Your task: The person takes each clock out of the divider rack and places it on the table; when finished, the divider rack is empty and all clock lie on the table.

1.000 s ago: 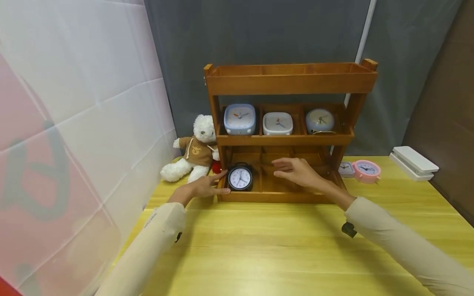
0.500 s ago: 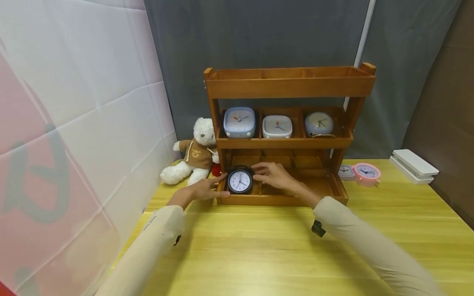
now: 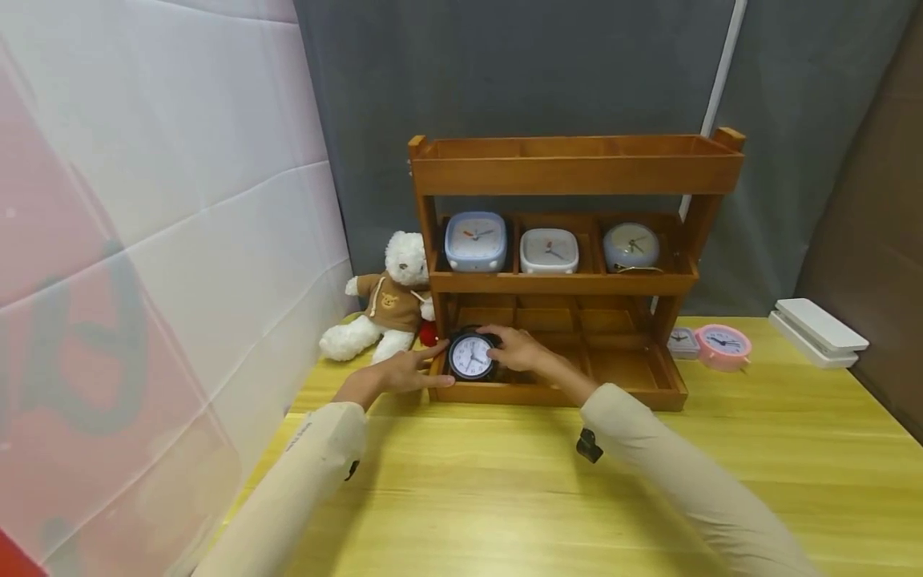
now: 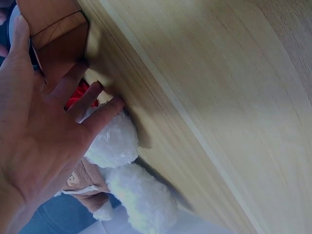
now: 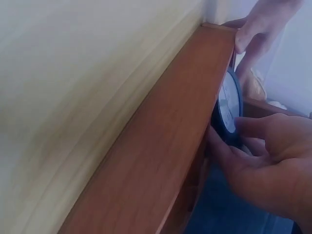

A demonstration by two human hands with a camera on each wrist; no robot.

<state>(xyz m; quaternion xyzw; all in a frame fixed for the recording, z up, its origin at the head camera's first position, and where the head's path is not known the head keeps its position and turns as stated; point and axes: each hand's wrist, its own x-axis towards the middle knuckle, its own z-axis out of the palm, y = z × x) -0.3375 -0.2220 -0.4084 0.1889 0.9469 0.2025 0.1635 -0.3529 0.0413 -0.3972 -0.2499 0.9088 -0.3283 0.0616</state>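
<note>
A black round alarm clock stands in the left lower compartment of a brown wooden shelf. My right hand holds the clock at its right side, thumb on the face and fingers around the rim. In the right wrist view the clock sits just behind the shelf's front board. On the other side, my left hand rests against the shelf's left end. Its fingers are spread and fairly straight in the left wrist view, with the thumb reaching over the board beside the clock.
Three clocks stand on the middle tier: blue, white and round blue. A white teddy bear leans at the left. Right of the shelf lie a small grey clock, a pink clock and a white device.
My right hand has moved left from the middle compartment to the black clock and taken hold of its right side. My left hand stays at the shelf's left end.
</note>
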